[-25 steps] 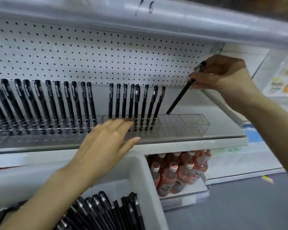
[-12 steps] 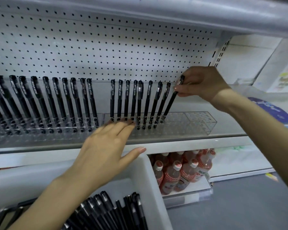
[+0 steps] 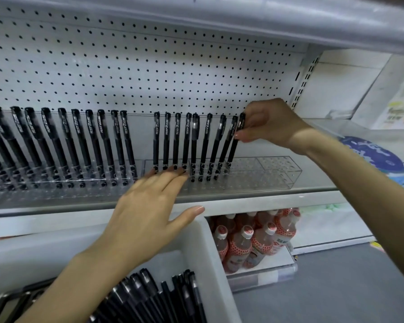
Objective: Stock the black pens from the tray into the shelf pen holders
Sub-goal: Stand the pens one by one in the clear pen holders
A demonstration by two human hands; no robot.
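The right hand (image 3: 269, 123) pinched the top of a black pen (image 3: 233, 151) with its fingers and thumb. The pen's tip stood in a hole of the clear holder (image 3: 266, 173) on the shelf (image 3: 254, 200), just to the right of the other pens (image 3: 194, 145) standing there. The left hand (image 3: 149, 210) lay flat on the front of the holder with straight fingers and held nothing, while loose pens (image 3: 154, 297) lay in the white tray (image 3: 204, 252) below, beside some red bottles (image 3: 250, 238).
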